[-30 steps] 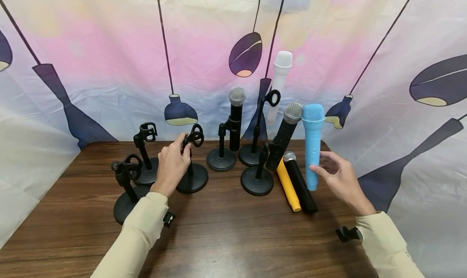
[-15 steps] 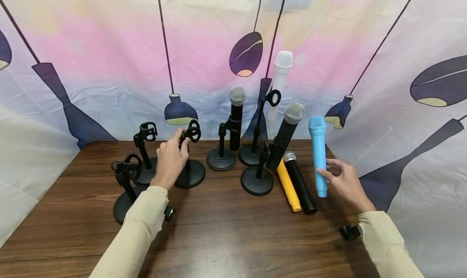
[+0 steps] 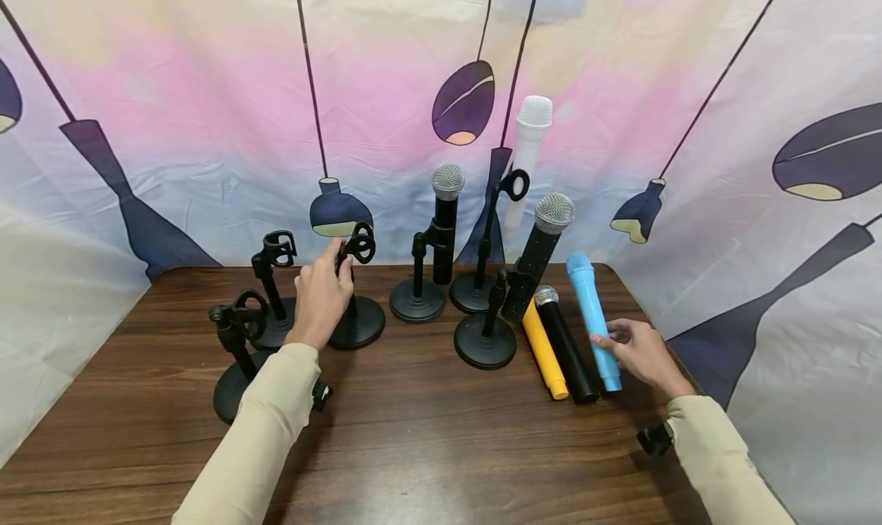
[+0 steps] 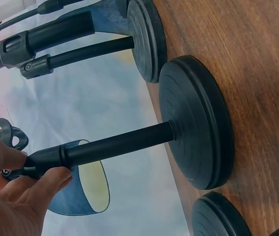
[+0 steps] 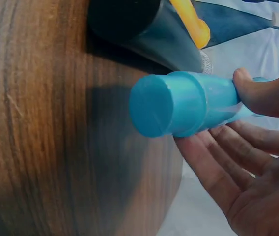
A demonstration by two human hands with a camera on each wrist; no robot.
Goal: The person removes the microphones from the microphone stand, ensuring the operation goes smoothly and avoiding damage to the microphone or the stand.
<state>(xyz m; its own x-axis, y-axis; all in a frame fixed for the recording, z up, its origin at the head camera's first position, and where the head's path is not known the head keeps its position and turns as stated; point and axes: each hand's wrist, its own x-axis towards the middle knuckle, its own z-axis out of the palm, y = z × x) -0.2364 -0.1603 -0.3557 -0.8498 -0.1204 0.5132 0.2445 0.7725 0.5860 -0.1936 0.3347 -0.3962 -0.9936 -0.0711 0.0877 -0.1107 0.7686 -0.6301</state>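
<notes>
Wood-grain tbl [image 3: 427, 448] w/ pastel lamp-print cloth [image 3: 207, 89] behind — L hand [image 3: 320, 295] pinching blk stand [image 3: 357, 326] twd back L, R hand [image 3: 641, 354] gripping tilted blue mic [image 3: 590, 303] at tbl's R side, just beside lying blk mic [image 3: 566, 347].

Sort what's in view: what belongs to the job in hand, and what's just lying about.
Likely in the job, going by the hands:
blue microphone, held in the right fingers
black stand, gripped by the left fingers

Apparently just standing or lying by:
other stands
upright black microphone
tilted black microphone
white microphone
yellow microphone
lying black microphone
patterned backdrop
</notes>
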